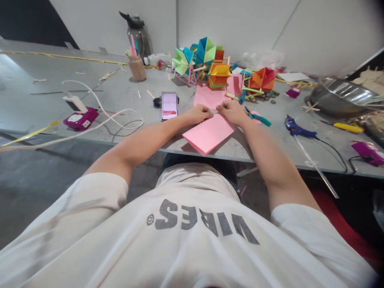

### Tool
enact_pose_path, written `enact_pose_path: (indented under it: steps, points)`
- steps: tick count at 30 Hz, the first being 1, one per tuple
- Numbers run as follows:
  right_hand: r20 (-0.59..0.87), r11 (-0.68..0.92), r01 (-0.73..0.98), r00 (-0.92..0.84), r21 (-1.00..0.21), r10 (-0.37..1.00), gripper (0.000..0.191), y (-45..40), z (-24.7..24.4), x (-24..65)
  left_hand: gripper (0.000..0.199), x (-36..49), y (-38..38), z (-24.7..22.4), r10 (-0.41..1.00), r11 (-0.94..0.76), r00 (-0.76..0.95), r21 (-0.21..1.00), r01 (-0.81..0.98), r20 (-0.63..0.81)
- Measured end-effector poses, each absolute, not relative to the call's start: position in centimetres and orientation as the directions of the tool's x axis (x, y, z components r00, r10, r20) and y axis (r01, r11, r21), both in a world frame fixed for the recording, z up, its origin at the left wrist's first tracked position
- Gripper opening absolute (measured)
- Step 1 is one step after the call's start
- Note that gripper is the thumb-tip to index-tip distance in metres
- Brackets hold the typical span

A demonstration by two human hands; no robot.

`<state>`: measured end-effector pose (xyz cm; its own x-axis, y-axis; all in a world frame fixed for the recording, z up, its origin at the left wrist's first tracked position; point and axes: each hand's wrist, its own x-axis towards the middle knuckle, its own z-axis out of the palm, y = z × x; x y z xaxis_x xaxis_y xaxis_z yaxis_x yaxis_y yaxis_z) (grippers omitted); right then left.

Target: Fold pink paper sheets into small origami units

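Note:
A folded sheet of pink paper point(209, 134) slants across the table's front edge, its near corner sticking out over it. My left hand point(200, 114) pinches the far edge of this sheet with curled fingers. Close beside it, my right hand point(232, 112) is closed on the same edge, near the far right corner. Behind both hands lies another pink sheet point(207, 96), flat on the table. Pliers with teal handles point(261, 117) rest just right of my right hand. A phone point(169, 105), propped on a dark object, stands left of my left hand.
Folded-paper models point(207, 52) in several colours crowd the back. Rightward are a blue glue gun point(300, 129) with a long glue stick, a yellow-handled cutter point(348, 127) and a metal bowl point(336, 94). Leftward, a purple power socket point(81, 119) trails a white cable. A jar point(137, 68) holds sticks.

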<state>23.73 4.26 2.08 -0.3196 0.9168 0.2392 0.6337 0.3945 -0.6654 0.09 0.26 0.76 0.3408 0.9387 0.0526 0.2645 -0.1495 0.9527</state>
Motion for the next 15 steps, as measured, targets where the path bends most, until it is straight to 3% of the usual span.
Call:
enact_pose_path:
  steps: [6, 12, 15]
  points:
    - [0.235, 0.364, 0.608, -0.283, -0.706, 0.93, 0.066, 4.43, 1.88, 24.05, 0.059, -0.05, 0.18, 0.94, 0.951, -0.206, 0.29, 0.917, 0.341, 0.106]
    - [0.249, 0.372, 0.598, -0.282, -0.71, 0.927, 0.065, 4.58, 1.51, 23.79, 0.038, 0.13, -0.43, 0.77, 0.936, -0.238, 0.328, 0.917, 0.321, 0.128]
    - [0.285, 0.402, 0.573, -0.286, -0.714, 0.915, 0.067, 4.78, 1.37, 23.78, 0.041, 0.14, -0.48, 0.71, 0.92, -0.257, 0.37, 0.909, 0.327, 0.127]
